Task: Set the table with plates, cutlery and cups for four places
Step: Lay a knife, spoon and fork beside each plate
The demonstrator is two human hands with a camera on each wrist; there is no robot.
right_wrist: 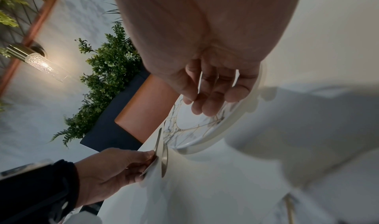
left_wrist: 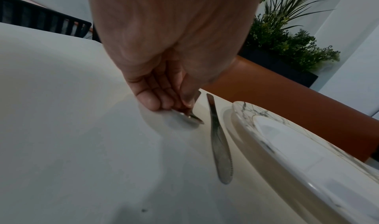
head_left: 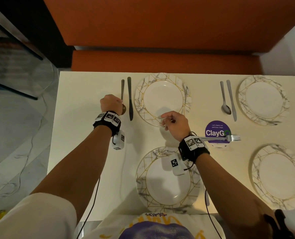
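My left hand (head_left: 112, 104) pinches a spoon (head_left: 122, 88) near its bowl, which lies on the white table (head_left: 84, 135). The spoon is just left of a dark knife (head_left: 129, 99) beside the far-left marbled plate (head_left: 139, 100). The left wrist view shows the fingertips (left_wrist: 164, 101) on the spoon bowl (left_wrist: 186, 117), the knife (left_wrist: 219, 146) and the plate rim (left_wrist: 276, 154). My right hand (head_left: 174, 123) hovers over that plate's near edge with fingers loosely curled and nothing in it. The right wrist view shows its empty fingers (right_wrist: 215, 97) above the plate (right_wrist: 194, 130).
Three more marbled plates stand near-left (head_left: 143, 169), far right (head_left: 243, 100) and near right (head_left: 257, 169). A spoon (head_left: 225, 104) and a knife (head_left: 231, 100) lie left of the far-right plate. Forks (head_left: 232, 138) rest on a purple sticker (head_left: 215, 128). An orange bench (head_left: 160, 61) runs behind the table.
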